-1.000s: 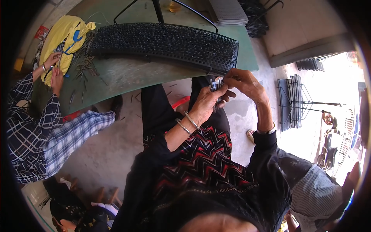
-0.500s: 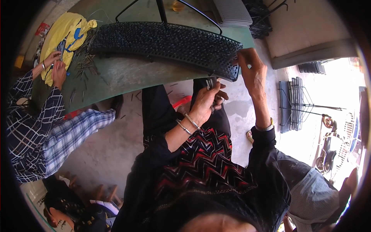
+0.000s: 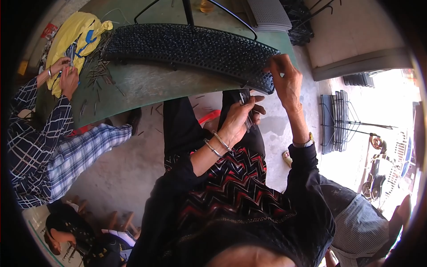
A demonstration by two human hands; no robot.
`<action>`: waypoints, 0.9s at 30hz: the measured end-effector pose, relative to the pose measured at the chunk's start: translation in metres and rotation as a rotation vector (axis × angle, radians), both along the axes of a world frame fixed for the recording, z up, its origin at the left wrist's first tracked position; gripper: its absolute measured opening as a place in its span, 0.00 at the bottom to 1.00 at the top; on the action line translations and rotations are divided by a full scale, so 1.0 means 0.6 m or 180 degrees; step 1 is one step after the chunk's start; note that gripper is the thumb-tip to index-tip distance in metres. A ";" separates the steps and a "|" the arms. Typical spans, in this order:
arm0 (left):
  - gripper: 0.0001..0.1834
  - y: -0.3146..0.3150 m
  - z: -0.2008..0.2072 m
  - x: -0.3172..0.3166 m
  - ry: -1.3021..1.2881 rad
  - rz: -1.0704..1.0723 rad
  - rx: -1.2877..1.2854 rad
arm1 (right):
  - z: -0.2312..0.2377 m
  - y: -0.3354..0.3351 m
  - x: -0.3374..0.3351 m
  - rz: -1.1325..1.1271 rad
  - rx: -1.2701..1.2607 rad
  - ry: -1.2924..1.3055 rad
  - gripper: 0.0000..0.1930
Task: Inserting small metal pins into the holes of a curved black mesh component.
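A long black perforated metal panel (image 3: 187, 46), with black rods (image 3: 188, 12) rising from its far side, lies across the table in front of me. My left hand (image 3: 242, 111) is below the table's near edge, closed around a bunch of thin grey metal strips (image 3: 243, 97) that stick out past the fingers. At the panel's right end is my right hand (image 3: 288, 82). Its thumb and fingertips are bent together over the perforated surface, and whatever they may pinch is too small or hidden to make out.
Across the green table (image 3: 147, 84), a co-worker's hands (image 3: 66, 75) are at a yellow bag (image 3: 80, 29) beside scattered dark strips (image 3: 102, 73). Grey perforated sheets (image 3: 269, 15) are stacked at the far right. Black wire racks (image 3: 336, 120) stand on the floor to the right.
My right hand has moved slightly left and inward over the panel's end, its fingers curling more. My left hand has shifted the strips a little. The co-worker's hands moved slightly.
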State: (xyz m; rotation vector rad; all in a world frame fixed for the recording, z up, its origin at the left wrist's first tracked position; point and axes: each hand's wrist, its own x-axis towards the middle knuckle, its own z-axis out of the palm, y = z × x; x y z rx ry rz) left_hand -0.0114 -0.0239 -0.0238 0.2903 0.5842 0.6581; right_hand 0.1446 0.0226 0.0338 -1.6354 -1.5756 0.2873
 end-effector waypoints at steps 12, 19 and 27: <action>0.16 -0.001 0.006 -0.006 -0.0111 0.0113 -0.0274 | 0.010 0.000 0.009 0.0352 -0.0124 -0.0321 0.03; 0.18 -0.002 0.004 -0.013 -0.0193 -0.0045 -0.0029 | 0.011 0.000 0.006 0.0293 0.0005 -0.0132 0.03; 0.20 0.000 0.010 -0.018 -0.0177 -0.0082 -0.0009 | 0.009 0.004 0.005 0.0275 -0.0114 -0.0116 0.03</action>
